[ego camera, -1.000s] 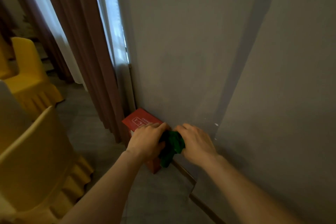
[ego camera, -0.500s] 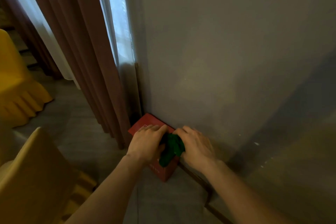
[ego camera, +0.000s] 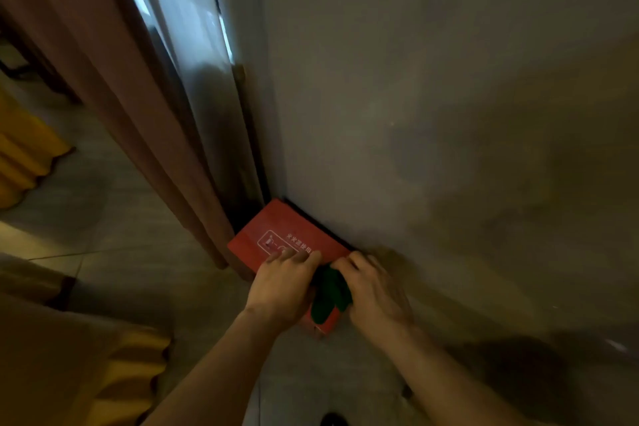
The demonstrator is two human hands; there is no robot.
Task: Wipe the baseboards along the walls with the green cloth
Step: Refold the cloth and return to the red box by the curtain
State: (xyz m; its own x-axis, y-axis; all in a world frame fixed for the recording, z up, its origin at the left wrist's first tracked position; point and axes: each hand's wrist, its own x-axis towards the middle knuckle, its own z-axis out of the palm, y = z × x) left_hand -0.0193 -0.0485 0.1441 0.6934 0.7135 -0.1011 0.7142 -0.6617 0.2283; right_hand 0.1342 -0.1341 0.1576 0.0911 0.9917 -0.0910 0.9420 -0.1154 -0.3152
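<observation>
The green cloth [ego camera: 330, 294] is bunched between my two hands, low against the grey wall [ego camera: 449, 114]. My left hand [ego camera: 285, 284] lies on the near end of a red box [ego camera: 287, 235] and grips the cloth's left side. My right hand [ego camera: 375, 290] holds the cloth's right side, close to the wall's foot. A dark strip of baseboard [ego camera: 311, 220] shows behind the red box; past my right hand it is hidden in shadow.
The red box with white printing stands on the floor in the corner against the wall. Brown curtains [ego camera: 114, 97] and a sheer curtain [ego camera: 193, 55] hang to its left. Yellow chair covers [ego camera: 27, 156] sit on the left, with another [ego camera: 86, 367] at lower left.
The view has moved closer and tilted down onto the corner. Both hands stay together on the cloth at the red box's near end.
</observation>
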